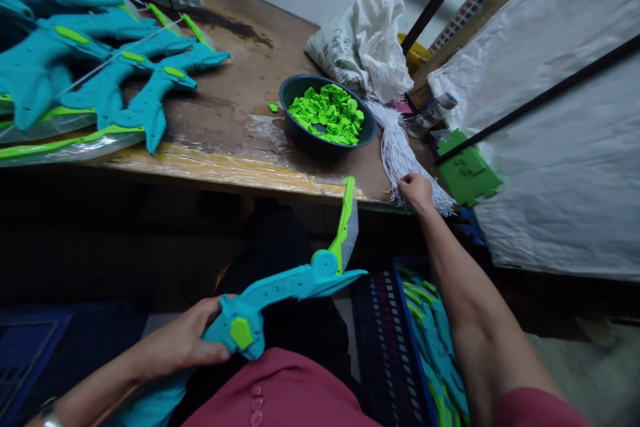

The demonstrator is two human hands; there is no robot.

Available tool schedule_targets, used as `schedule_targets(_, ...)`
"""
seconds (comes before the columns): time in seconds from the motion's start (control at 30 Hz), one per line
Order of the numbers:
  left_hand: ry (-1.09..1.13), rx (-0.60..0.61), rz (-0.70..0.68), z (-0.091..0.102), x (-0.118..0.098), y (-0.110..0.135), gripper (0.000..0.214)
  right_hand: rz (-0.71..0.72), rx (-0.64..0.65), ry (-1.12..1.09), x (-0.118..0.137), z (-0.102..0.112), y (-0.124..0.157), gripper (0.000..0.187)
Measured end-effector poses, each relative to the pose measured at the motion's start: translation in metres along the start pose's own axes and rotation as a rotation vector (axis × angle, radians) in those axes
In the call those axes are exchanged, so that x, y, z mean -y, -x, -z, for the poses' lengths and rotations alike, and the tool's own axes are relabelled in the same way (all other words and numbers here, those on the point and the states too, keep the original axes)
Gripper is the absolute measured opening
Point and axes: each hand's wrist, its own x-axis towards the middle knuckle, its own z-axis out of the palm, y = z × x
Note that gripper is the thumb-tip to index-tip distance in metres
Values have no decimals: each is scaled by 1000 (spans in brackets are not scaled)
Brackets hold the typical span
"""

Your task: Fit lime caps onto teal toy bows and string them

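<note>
My left hand [197,337] is wrapped around a teal plastic toy bow [280,287] with a bright green, hinged limb and a green inset plate. The bow slants across my lap, and its lower end is partly hidden by my forearm. At the table's front edge, my right hand [416,190] has its fingers curled together on the near end of a bundle of white strings [397,143]. The fingertips are partly hidden, so how many strings they pinch does not show.
On the table [235,107] stands a dark bowl [286,90] of small green plastic pieces [325,113]. Several toy bows [125,67] are piled at left. A white sack [345,40] and green foam piece [467,170] are at right. Below, a blue crate [400,287] holds more bow parts [433,327].
</note>
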Motion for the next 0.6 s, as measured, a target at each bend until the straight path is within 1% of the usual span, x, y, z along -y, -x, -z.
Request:
schedule_targets(0.07,20,-62,-14,8,0,5,52,-57,-15,-41,5,7,2,29)
schedule_targets(0.1,51,-94,-12,11,-3,6,55,-78,-15,-73,9,8,8,28)
schedule_targets(0.13,95,-107,-11,14,-7,6,56,-95,-3,-113,14,7,19,27)
schedule_targets(0.17,144,-93,-15,15,-14,4,56,-109,28,-160,20,4,34,26)
schedule_targets(0.23,239,-14,-38,12,-33,-4,58,-136,158,-271,35,-10,79,27)
schedule_targets(0.3,332,53,-69,5,-51,-17,62,-170,376,-392,51,-30,140,29)
schedule_targets(0.33,375,75,-88,1,-58,-25,61,-189,491,-448,59,-41,173,29)
schedule_targets(0.4,440,87,-113,-6,-65,-39,50,-240,706,-553,73,-62,237,26)
schedule_targets(0.47,456,77,-117,-10,-62,-47,39,-319,879,-657,82,-80,286,24)
schedule_targets(0.5,448,75,-112,-11,-58,-49,35,-366,948,-711,85,-87,304,25)
schedule_targets(0.53,430,82,-102,-11,-53,-48,34,-416,991,-767,86,-92,317,26)
schedule_targets(0.57,409,90,-86,-10,-49,-46,33,-467,1006,-825,86,-97,325,29)
schedule_targets(0.6,386,107,-63,-8,-44,-42,32,-515,988,-885,86,-101,328,31)
